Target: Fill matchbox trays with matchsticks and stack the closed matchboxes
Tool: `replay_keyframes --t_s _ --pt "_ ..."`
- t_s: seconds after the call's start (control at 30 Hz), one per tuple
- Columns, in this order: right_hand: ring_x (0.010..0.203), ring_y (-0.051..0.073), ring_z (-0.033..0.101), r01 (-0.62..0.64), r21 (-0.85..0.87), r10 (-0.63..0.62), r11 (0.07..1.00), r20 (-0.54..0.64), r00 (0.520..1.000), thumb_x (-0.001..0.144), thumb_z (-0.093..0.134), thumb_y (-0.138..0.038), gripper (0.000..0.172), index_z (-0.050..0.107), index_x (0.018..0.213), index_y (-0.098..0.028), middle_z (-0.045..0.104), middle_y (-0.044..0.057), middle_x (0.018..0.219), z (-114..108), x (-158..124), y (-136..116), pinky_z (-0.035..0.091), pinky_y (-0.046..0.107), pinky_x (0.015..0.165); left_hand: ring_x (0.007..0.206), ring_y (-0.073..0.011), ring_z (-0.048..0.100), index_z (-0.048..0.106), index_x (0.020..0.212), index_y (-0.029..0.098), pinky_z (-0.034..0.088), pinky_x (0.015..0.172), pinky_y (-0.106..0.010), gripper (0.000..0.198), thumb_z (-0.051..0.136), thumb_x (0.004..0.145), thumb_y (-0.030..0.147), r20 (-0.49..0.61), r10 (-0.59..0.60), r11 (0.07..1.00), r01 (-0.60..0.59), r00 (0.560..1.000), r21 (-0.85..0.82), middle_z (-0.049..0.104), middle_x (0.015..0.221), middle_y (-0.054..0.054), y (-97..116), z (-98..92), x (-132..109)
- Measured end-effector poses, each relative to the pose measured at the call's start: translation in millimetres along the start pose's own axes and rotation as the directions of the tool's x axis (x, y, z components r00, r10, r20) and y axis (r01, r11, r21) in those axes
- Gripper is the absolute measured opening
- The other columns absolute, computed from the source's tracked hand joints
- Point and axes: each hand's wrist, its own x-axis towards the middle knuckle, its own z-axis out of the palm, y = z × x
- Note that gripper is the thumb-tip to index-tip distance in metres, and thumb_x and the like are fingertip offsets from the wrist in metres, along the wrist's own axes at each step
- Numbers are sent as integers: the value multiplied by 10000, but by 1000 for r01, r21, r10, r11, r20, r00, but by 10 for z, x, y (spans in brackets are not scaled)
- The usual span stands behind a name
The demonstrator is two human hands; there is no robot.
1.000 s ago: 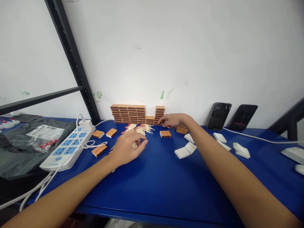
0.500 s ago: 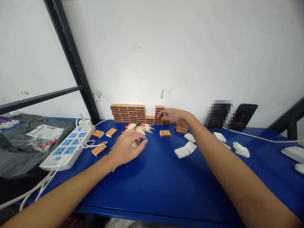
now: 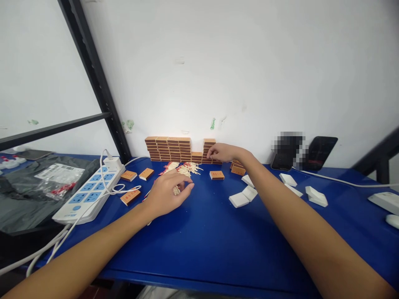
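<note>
Against the wall, brown matchboxes (image 3: 168, 149) are stacked in a row of columns, lower in the middle than at either side. My right hand (image 3: 222, 152) is at the right-hand columns, its fingertips drawn together in front of the box sides; whether a matchbox is between them is hidden. Lower left, my left hand (image 3: 168, 192) rests over a pile of red-tipped matches (image 3: 188, 169). Its fingers are loosely curled, with a gap between thumb and forefinger, and some matches show through there. One orange matchbox (image 3: 217, 175) lies between the hands.
Loose matchboxes (image 3: 130, 196) lie beside a white power strip (image 3: 90, 187) with cables. White matchbox trays (image 3: 239, 201) are scattered under and beyond my right forearm. More matchboxes (image 3: 237, 168) lean near my right wrist. Two dark phones (image 3: 321, 151) stand against the wall.
The fingers of my right hand have closed together at the matchbox columns, and the hand has dropped slightly. My left hand stays where it was.
</note>
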Motion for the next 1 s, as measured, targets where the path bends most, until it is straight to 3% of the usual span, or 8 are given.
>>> replay_keyframes --t_s 0.07,0.23,0.37,0.6,0.7,0.87,0.93,1.0 --pt "802 196 654 9 19 -9 1000 -15 1000 884 619 -223 276 771 1110 -179 776 87 984 13 11 -2 476 283 712 753 -181 631 747 986 223 506 735 -331 116 645 973 276 1 7 1000 -7 1000 -3 668 720 -9 2 1 1" --pt "757 179 623 55 68 -41 996 -194 980 863 594 -220 244 804 977 -168 775 72 907 61 69 -28 433 271 646 753 -178 633 743 981 218 508 746 -332 108 647 974 268 -2 12 1000 -12 1000 -13 664 711 -3 13 1 7" --pt "788 184 637 24 87 -6 996 -206 979 837 611 -223 230 801 942 -149 777 82 910 86 81 -65 443 268 662 756 -179 634 742 969 218 508 743 -333 111 646 975 272 7 17 1000 -17 1000 -14 666 715 -5 16 -4 10" --pt "822 187 642 62 81 -56 995 -78 995 825 628 -238 213 785 952 -172 767 78 936 49 49 -72 455 269 683 749 -183 638 740 944 222 505 737 -333 112 643 978 268 7 35 999 -35 999 -18 666 701 -5 13 0 11" --pt "800 180 645 42 57 -44 997 40 998 828 663 -254 210 767 990 -172 753 69 918 37 24 -74 464 264 662 733 -177 630 740 928 220 499 723 -327 116 644 978 264 9 42 999 -42 999 -21 666 699 -3 14 0 12" --pt "784 205 651 -92 -72 112 993 362 925 577 928 -396 624 732 1139 -208 727 35 873 25 -40 -90 471 279 619 717 -169 610 740 911 209 486 710 -324 119 652 975 256 12 48 999 -48 999 -23 657 686 1 9 4 11" --pt "822 221 661 -135 -130 174 982 366 914 487 968 -413 678 742 1098 -226 731 28 901 28 -59 -94 486 291 643 714 -169 607 740 910 207 485 712 -327 121 651 975 257 17 53 998 -53 998 -23 658 687 0 7 6 12" --pt "807 231 667 -147 -172 194 974 300 934 434 984 -394 603 762 970 -228 732 22 899 38 -71 -90 495 309 649 708 -169 603 739 907 207 484 710 -329 126 646 978 256 23 56 998 -55 998 -25 658 685 1 6 8 14"
